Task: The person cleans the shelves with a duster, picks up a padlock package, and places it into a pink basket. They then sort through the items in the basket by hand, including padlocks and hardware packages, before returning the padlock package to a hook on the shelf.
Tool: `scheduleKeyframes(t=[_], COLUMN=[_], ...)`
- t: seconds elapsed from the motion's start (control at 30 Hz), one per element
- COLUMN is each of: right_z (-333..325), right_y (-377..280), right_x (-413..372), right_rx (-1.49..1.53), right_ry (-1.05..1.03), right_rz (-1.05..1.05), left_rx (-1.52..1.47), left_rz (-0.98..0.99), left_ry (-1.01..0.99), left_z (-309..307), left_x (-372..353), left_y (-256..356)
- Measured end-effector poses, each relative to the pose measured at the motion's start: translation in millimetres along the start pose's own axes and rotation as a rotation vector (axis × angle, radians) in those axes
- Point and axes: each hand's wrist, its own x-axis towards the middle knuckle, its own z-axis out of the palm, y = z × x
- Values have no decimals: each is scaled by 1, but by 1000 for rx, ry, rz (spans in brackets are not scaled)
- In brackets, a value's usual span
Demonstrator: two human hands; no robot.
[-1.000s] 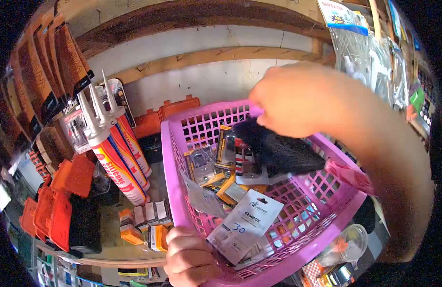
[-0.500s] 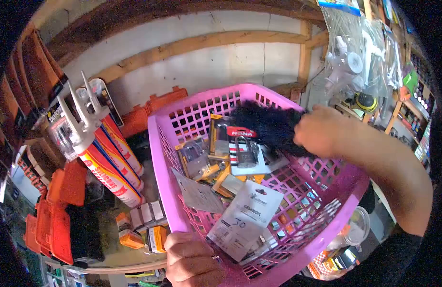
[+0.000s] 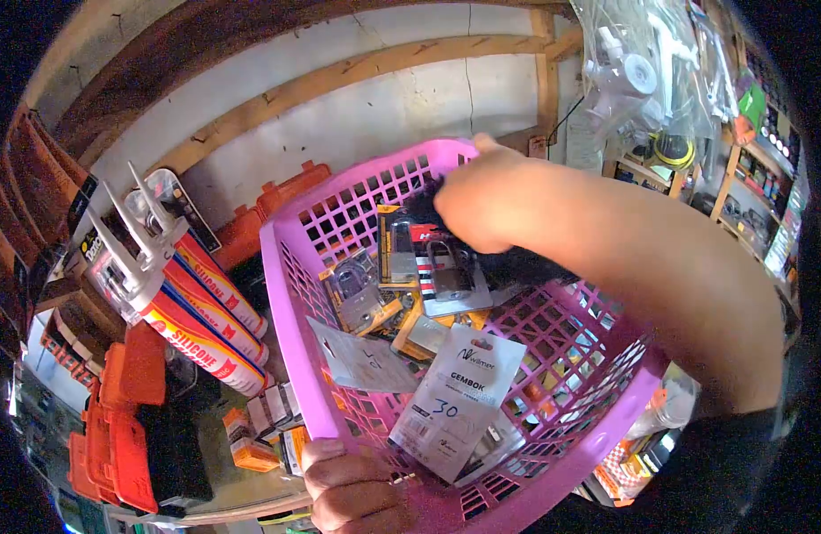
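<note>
A pink plastic basket [image 3: 290,294] tilts in the middle of the view. My left hand [image 3: 353,485] is closed around its near rim. Inside the far end, my right hand [image 3: 482,196] reaches down over a fluffy black bundle [image 3: 517,265], its fingers closed against it and partly hidden. Beside the bundle lie a carded padlock [image 3: 450,271] and other yellow-and-black packs [image 3: 395,249]. A white card marked 30 [image 3: 459,400] rests nearer the front, with another pale card [image 3: 362,356] left of it.
Silicone tubes [image 3: 201,343] lean left of the basket. Orange plastic cases [image 3: 126,427] and small boxes [image 3: 248,445] sit on the counter. Clear bags of fittings [image 3: 637,76] hang at the upper right, with shelves [image 3: 748,191] behind. A clear tub [image 3: 673,405] is at the lower right.
My right hand has moved left across the black bundle, and the forearm now covers more of the basket's right side. My left hand keeps its grip on the rim.
</note>
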Motion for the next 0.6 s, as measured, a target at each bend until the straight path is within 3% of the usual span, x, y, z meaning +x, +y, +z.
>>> scheduleKeyframes(t=[0.13,0.23,0.27,0.33,0.47,0.6], right_z=[2,23,39,57,46,45], right_y=[-14,-19,-17,-21,-24,-30], right_x=[34,50,47,54,46,41], right_rx=[59,36,88,204,83,215], right_ry=[14,-192,-84,-49,-49,-181], right_rz=[-25,-163,-213,-191,-210,-147], left_rx=[-7,-6,-17,14,24,75], left_rz=[-8,-8,-3,-50,-56,-99], left_ry=[-6,-5,1,24,2,46], left_z=[1,1,1,6,3,8], left_x=[1,-1,-1,4,1,4], left_y=[3,1,1,9,8,12])
